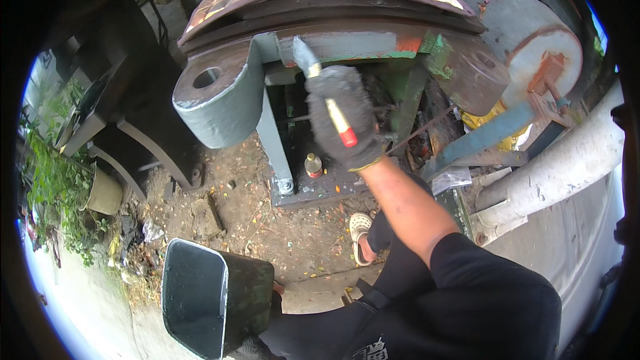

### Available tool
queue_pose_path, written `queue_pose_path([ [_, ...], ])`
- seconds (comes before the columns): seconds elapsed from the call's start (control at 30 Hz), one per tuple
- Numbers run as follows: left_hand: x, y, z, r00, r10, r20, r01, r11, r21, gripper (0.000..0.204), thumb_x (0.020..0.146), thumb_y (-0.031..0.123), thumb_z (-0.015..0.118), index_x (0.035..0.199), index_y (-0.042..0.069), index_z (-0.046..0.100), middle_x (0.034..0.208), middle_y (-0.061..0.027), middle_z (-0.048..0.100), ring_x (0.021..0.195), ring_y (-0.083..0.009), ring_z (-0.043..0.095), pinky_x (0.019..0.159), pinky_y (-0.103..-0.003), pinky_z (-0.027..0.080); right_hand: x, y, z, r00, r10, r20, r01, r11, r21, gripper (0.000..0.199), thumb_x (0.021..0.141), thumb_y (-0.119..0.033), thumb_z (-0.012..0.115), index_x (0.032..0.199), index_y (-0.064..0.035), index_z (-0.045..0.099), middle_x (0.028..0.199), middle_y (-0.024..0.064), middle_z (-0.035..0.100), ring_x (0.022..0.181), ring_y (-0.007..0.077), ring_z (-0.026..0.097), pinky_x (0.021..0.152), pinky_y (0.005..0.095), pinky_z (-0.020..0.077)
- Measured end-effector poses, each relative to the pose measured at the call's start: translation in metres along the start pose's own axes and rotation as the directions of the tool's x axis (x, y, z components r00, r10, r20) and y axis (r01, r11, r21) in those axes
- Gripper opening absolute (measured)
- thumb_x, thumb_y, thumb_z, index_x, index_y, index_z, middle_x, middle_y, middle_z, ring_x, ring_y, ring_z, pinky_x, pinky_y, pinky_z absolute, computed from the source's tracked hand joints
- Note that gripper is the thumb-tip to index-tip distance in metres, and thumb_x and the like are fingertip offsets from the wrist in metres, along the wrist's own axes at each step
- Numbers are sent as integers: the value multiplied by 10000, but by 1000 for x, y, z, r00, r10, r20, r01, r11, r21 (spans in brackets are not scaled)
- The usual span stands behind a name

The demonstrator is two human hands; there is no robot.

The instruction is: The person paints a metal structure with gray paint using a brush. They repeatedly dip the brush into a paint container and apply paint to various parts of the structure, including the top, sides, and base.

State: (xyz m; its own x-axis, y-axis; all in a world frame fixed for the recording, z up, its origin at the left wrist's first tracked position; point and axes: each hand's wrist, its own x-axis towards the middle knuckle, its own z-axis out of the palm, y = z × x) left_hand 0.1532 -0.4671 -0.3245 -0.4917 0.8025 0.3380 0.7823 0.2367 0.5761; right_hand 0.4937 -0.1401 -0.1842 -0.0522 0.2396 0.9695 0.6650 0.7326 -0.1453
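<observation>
Fingers wrapped snugly around a paintbrush (339,117), the gloved right hand (356,112) leaves no slack; the handle's red end points back toward the wrist. The bristles lie over the grey front of a metal beam (347,47), near its left end, while green and orange patches show farther right. Just left, a grey rounded lug (220,119) juts forward past the beam's edge, limiting sideways room; a brown lug (470,73) bounds the other end, well apart. Below the beam is a dark gap, with a slanting leg (272,135) at its left and a small bottle (313,165) upright on the base plate (340,188). Leaf-strewn ground (283,227) separates that plate from a dark square container (250,297), tilted at lower left. Beside its lower edge, the gloved left hand (255,347) is partly cut off; I cannot tell its grip.
</observation>
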Motion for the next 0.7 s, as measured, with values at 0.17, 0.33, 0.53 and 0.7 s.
queue_pose_path([
  [0.17,4,4,6,1000,4,-4,-4,1000,0,504,907,260,760,1328,10,639,1291,-188,669,1206,-388,625,1036,-497,501,-14,51,-92,977,210,39,-180,906,-383,129,958,-40,672,1078,-24,716,1069,159,704,1066,358,655,969,450,523],
  [0.33,7,10,9,1000,5,-13,-5,1000,-5,516,907,266,761,1337,10,637,1304,-189,668,1217,-390,624,1046,-498,497,-28,51,-113,996,32,-82,-65,898,-434,246,905,2,710,1142,-59,733,1084,161,698,1071,359,660,941,435,545],
  [0.53,6,7,4,1000,8,-21,-8,1000,-2,530,906,273,762,1348,10,634,1318,-190,666,1230,-392,622,1058,-500,493,-18,33,-33,890,446,-89,-455,876,-159,103,962,7,650,1037,-64,648,1017,109,615,940,307,615,876,439,527],
  [0.7,1,1,-1,999,0,-34,1,1000,15,542,906,279,764,1357,10,632,1331,-191,664,1240,-394,620,1069,-502,489,-5,-19,47,993,113,-42,-110,991,77,190,888,45,679,1047,-58,670,990,128,655,963,364,640,870,451,539],
])
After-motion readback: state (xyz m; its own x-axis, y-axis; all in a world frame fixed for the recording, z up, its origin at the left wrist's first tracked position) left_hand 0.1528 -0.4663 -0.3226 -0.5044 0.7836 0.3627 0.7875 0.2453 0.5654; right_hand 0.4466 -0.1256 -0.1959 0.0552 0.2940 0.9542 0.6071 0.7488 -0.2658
